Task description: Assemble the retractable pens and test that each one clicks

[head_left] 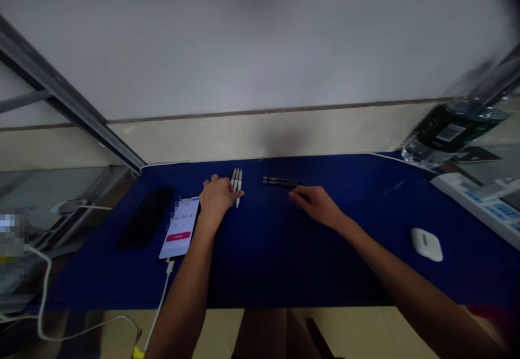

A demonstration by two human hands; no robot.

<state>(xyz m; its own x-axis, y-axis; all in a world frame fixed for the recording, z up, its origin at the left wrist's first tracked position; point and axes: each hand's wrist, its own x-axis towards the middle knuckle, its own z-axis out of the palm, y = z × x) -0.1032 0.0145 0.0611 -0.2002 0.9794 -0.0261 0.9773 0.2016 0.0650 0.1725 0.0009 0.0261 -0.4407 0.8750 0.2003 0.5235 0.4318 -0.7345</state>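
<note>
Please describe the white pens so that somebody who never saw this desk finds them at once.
On the blue mat, near its far edge, the white pens lie side by side, touched by the left hand. Their neighbours, the black pens by the right hand, are darker.

Left hand (217,196) covers the near ends of the white pens (236,180); grip unclear. Right hand (317,204) fingertips hide one end of the black pens (278,181); contact unreadable. Phone (181,232) screen corner pixelated, digits too small. Pixelated patch (12,245) at left edge. Bottle (450,134) blurred, cut by right edge; white strip device (483,202) cropped there too. Forearms and cable (160,299) run off the bottom.
</note>
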